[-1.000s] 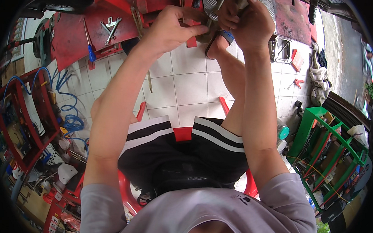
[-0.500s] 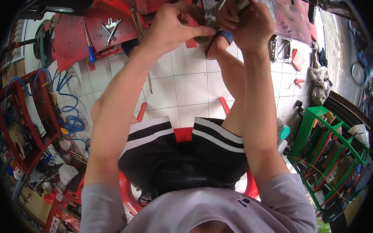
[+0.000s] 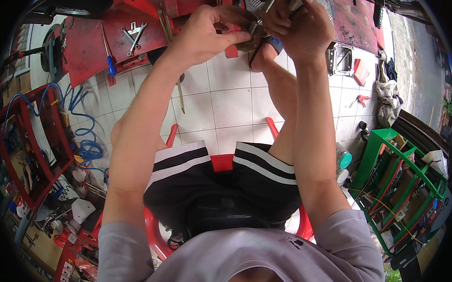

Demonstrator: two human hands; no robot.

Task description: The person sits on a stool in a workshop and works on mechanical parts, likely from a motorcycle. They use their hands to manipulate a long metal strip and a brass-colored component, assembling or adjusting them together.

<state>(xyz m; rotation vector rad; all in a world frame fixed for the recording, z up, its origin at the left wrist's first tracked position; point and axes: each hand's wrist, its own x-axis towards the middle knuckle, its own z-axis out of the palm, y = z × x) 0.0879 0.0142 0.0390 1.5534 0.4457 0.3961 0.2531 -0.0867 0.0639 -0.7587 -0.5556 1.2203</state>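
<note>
Both my arms reach up to the top edge, over the red work platform. There, my left hand point(image 3: 206, 37) has thumb and forefinger closed at the end of a small greyish metal piece point(image 3: 253, 27). Close on its right, my right hand point(image 3: 307, 33) curls its fingers around metal parts at the top edge; my own fingers hide most of them, so I cannot name their kind. A thin metal rod point(image 3: 270, 1) slants up between the hands.
On the red platform point(image 3: 83, 59) at left lie a blue-handled screwdriver point(image 3: 111, 65) and crossed wrenches point(image 3: 136, 39). A metal frame point(image 3: 342, 60) and red box point(image 3: 360, 72) sit right on the tiles. A green rack point(image 3: 374, 152) stands at right; a blue coiled hose point(image 3: 89, 147) lies left.
My left hand has shifted slightly left, its thumb drawing back along the metal piece, more of which now shows. My right hand stays in place.
</note>
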